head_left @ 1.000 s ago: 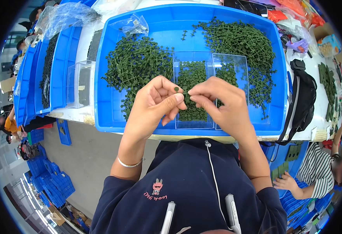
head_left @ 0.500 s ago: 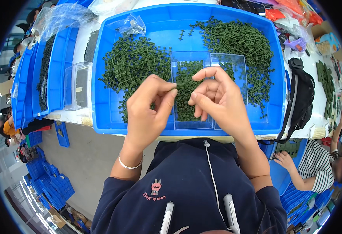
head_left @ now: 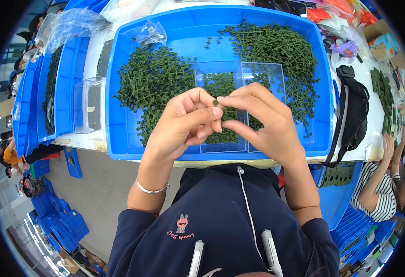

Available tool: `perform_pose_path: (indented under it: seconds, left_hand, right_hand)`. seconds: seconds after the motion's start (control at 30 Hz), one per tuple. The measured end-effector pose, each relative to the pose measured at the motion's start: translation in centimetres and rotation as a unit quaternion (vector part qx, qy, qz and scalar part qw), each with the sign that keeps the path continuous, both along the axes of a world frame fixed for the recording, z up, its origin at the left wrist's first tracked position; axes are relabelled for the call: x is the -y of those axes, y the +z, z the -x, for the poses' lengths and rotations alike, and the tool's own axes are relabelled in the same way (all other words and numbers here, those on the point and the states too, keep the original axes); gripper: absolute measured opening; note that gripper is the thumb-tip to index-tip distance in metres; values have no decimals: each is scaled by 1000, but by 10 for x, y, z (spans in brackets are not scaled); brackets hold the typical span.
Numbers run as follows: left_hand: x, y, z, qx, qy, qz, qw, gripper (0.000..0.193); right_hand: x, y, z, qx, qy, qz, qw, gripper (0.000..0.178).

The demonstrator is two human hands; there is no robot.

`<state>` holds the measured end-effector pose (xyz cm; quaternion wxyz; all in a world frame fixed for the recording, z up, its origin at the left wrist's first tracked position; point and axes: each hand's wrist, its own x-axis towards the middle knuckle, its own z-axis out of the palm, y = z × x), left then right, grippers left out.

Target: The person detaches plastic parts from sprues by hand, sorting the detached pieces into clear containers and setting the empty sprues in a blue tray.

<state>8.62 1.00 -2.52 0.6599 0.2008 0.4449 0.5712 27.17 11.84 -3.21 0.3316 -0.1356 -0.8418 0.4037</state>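
Over the middle of the large blue tray [head_left: 184, 14] my two hands meet at the fingertips. Closed in a pinch, my left hand [head_left: 177, 121] holds a small dark green plastic piece [head_left: 216, 102] with a round end. My right hand [head_left: 267, 122] is curled toward it, its index fingertip at the piece and its thumb lower down; the fingers partly hide the grip. Below my hands a clear plastic box [head_left: 211, 147] holds many such green pieces, and a second clear box [head_left: 276, 74] stands beside it on the right.
Heaps of green pieces, a left heap [head_left: 156, 74] and a right heap [head_left: 276, 44], lie in the tray. A clear bag [head_left: 151, 34] lies at its far left. Left stand another clear box [head_left: 91, 106] and blue bins [head_left: 70, 87]; right, a black bag [head_left: 354, 111] and a co-worker's striped sleeve [head_left: 373, 203].
My hands have come together; the right hand's fingertips now reach the piece in my left hand. My left hand has shifted right and turned. The co-worker's arms have moved up toward the table.
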Motion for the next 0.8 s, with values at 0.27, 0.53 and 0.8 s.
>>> perform_pose_path:
  seconds: [0.27, 0.53, 0.8]
  left_hand:
    - [-26, 2, -22, 108, -115, 46, 986, 9]
    - [-47, 4, -48, 57, -97, 33, 993, 13]
    - [-51, 4, -60, -133, -41, 10, 990, 16]
  right_hand:
    - [-12, -8, -36, -63, -21, 22, 998, 32]
    - [-6, -22, -48, -141, -94, 299, 939, 15]
    - [-8, -24, -48, -140, -115, 306, 935, 14]
